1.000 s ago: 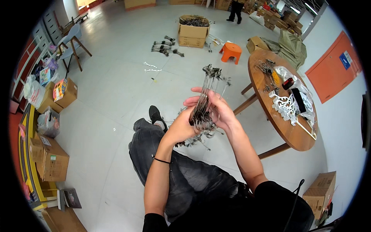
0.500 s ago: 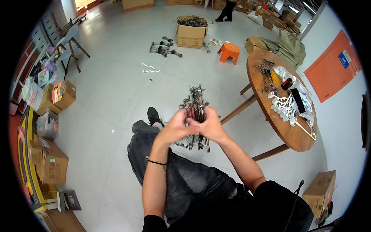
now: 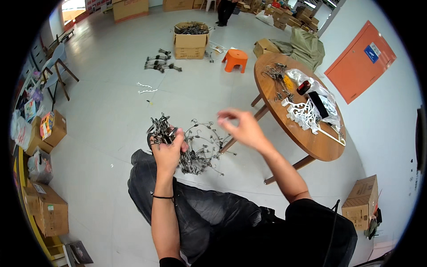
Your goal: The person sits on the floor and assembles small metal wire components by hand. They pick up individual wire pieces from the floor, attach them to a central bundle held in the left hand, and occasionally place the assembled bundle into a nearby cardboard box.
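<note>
My left hand [image 3: 167,156] is closed round a bundle of dark metal clip hangers [image 3: 161,126], held upright above my knee. The clips bunch together over my fingers, and part of the bundle is hidden behind the hand. Apart from it, to the right, my right hand [image 3: 243,129] is in the air, empty, with thumb and fingers spread and slightly blurred. Between and below the hands, more metal clip hangers [image 3: 202,153] with hooks and thin wires lie tangled on the floor; the left hand covers some of them.
To the right stands a round wooden table [image 3: 311,144] bearing white plastic hangers [image 3: 302,113], metal clip hangers and plastic wrap. Farther off are an orange stool [image 3: 235,60], a carton [image 3: 190,46] full of hangers and hanger groups [image 3: 160,64] on the floor. Cartons [image 3: 50,209] line the left.
My hands, earlier together round the bundle, have come apart. The left has moved left with the hangers; the right has let go and moved right. The whole view has shifted, uncovering the floor pile.
</note>
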The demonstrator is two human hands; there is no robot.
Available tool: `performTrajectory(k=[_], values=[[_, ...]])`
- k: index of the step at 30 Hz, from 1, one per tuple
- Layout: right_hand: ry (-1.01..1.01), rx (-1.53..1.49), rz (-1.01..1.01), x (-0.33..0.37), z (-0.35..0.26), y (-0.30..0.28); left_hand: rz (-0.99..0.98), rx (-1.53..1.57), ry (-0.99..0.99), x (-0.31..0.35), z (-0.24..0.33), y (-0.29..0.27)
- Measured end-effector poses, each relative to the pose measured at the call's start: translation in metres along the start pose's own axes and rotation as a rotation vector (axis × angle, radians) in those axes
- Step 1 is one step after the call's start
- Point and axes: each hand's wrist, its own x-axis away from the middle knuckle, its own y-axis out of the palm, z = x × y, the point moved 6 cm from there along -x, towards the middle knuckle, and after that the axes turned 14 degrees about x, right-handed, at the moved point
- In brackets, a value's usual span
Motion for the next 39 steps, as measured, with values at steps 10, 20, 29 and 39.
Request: performTrajectory(k=[10,20,29,39], values=[[0.398,0.879,0.417,-0.094,0.278,-0.192,0.008,-0.088,-0.093,0.007,-0.010,0.004],[0.530,0.927,0.192,-0.082,0.385,-0.172,0.034,-0.179,-0.117,-0.001,-0.024,-0.009],[0.505,0.921,0.356,-0.068,0.364,-0.223,0.014,-0.148,-0.156,-0.009,-0.042,-0.001],[0.405,-0.773,0.064,-0.054,0.242,-0.178,-0.012,-0.139,-0.172,-0.006,-0.040,0.007]])
